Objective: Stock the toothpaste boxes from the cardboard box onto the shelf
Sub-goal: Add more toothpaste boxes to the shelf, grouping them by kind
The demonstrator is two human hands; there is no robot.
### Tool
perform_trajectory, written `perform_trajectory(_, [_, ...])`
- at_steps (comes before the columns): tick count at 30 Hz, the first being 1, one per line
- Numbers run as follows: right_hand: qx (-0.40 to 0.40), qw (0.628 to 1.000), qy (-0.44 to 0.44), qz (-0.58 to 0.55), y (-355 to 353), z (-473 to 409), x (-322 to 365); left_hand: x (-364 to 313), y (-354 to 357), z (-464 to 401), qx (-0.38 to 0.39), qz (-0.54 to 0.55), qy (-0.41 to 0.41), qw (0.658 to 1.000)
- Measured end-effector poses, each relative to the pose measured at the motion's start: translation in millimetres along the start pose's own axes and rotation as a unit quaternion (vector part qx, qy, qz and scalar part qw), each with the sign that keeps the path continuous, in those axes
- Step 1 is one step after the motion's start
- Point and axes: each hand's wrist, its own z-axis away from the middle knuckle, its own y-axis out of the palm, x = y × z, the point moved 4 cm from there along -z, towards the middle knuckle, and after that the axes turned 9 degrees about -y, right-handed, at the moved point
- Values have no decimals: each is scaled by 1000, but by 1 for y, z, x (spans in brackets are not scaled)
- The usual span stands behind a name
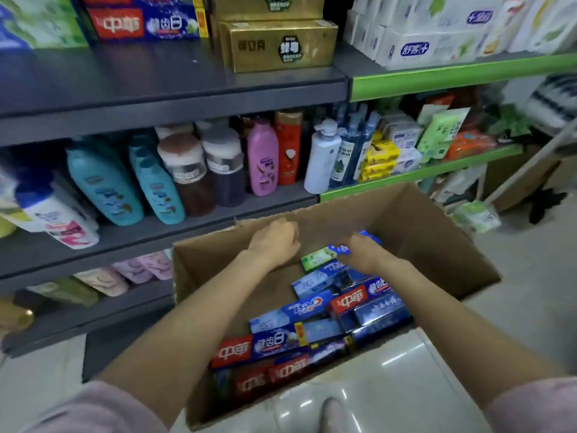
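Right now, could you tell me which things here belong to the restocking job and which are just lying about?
Job: cardboard box; toothpaste boxes inside it; blue toothpaste box held by right hand; left hand; top shelf.

Not job: shampoo bottles; soap packs.

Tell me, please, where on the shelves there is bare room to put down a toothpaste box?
The top grey shelf is bare in front of the red-and-blue toothpaste boxes, left of the gold boxes. The shelf below is crowded with shampoo bottles. Inside the cardboard box, the left floor is bare.
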Motion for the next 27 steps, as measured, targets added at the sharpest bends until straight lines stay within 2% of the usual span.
perform_trajectory(5, [40, 997, -11, 72, -4, -35, -91, -43, 69, -53, 65, 32, -55, 996])
perform_trajectory(11, [93, 991, -32, 88, 19, -78, -144, -61, 139, -93, 129, 55, -106, 984])
perform_trajectory(15, [82, 987, -64, 124, 28, -95, -154, -58, 166, -107, 150, 29, -121, 981])
perform_trajectory(20, [51, 979, -69, 185, 34, -99, -152, -54, 176, -103, 183, -19, -86, 979])
perform_trajectory(27, [74, 986, -69, 130, 35, -104, -150, -65, 171, -101, 148, -6, -95, 984])
